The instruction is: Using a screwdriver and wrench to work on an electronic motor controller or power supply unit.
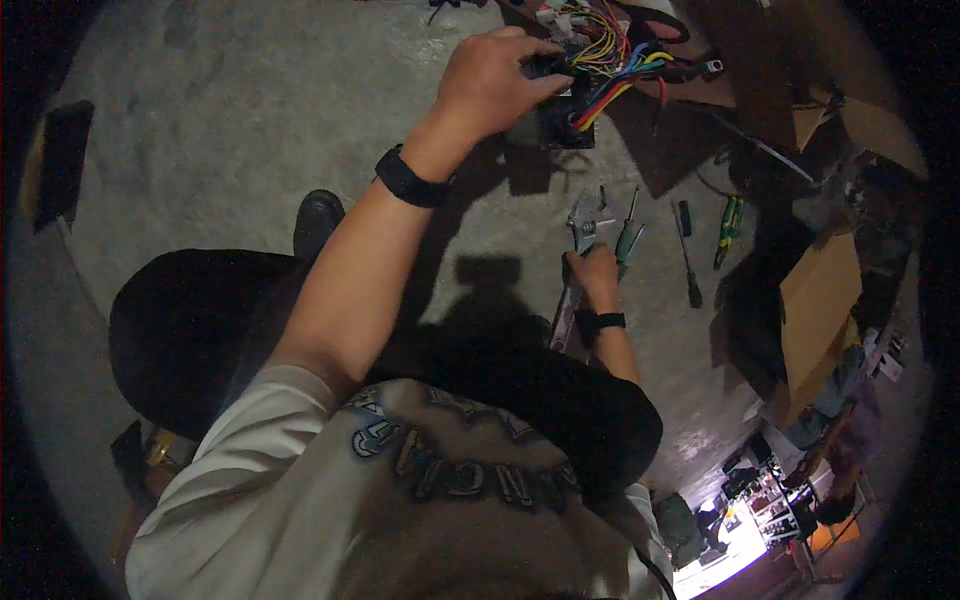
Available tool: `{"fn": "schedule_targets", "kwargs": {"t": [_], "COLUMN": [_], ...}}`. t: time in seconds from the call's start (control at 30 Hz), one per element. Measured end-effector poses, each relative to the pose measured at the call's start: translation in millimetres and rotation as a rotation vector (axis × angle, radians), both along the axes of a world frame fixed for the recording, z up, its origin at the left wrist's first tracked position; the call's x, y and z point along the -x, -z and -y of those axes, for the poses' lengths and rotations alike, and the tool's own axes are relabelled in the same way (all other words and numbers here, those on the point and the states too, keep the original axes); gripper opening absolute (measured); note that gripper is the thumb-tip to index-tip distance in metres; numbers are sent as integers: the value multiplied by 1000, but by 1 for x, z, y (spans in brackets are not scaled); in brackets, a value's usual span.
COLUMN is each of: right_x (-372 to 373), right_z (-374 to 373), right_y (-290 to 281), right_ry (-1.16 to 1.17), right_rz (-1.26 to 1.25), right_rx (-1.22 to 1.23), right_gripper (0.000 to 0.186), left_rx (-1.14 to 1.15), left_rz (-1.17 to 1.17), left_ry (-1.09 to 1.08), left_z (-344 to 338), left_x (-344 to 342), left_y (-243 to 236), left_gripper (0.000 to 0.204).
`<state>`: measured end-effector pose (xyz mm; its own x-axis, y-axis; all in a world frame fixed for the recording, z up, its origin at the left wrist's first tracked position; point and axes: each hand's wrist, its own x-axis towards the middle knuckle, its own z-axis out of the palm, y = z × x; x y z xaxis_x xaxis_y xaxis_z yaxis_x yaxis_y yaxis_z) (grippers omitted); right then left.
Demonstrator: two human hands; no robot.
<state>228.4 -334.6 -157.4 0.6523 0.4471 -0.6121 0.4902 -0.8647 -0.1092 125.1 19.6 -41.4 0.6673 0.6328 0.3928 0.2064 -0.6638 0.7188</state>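
Note:
At the top of the head view, my left hand [495, 85] is closed, thumb and fingers pinching a black part [545, 66] whose kind I cannot make out. Right beside it lies a black box-shaped unit [568, 128] with thick red and yellow wires. A tangle of thin multicoloured wires [610, 45] spreads above and to the right of it. Lower down, my right hand [598, 277] is wrapped round a large adjustable wrench [582, 225]. The wrench's jaw points away from me, and its handle runs back toward my knee.
Right of the wrench lie a screwdriver [630, 225], a dark-handled screwdriver [690, 265] and green-yellow pliers [728, 232]. A cardboard box [822, 315] stands farther right, with another person [850, 440] beyond. A dark panel [65, 165] is at far left.

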Motion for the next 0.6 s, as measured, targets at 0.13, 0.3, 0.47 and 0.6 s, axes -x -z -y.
{"fn": "schedule_targets", "kwargs": {"t": [0.13,0.3,0.47,0.6], "right_x": [2,-4,-5,-12], "right_z": [-12,-1,7,17], "right_y": [-12,-2,7,16], "right_ry": [112,119,15,148], "right_rz": [-41,-11,-5,-180], "right_rx": [54,45,-4,-35], "right_gripper": [53,60,60,56], "left_rx": [30,93,147,169], "left_rz": [0,38,31,-39], "left_ry": [0,32,83,131], "left_z": [-1,-2,-9,-14], "left_x": [3,-1,3,5], "left_y": [3,4,6,4], "left_gripper": [42,43,42,39]}}
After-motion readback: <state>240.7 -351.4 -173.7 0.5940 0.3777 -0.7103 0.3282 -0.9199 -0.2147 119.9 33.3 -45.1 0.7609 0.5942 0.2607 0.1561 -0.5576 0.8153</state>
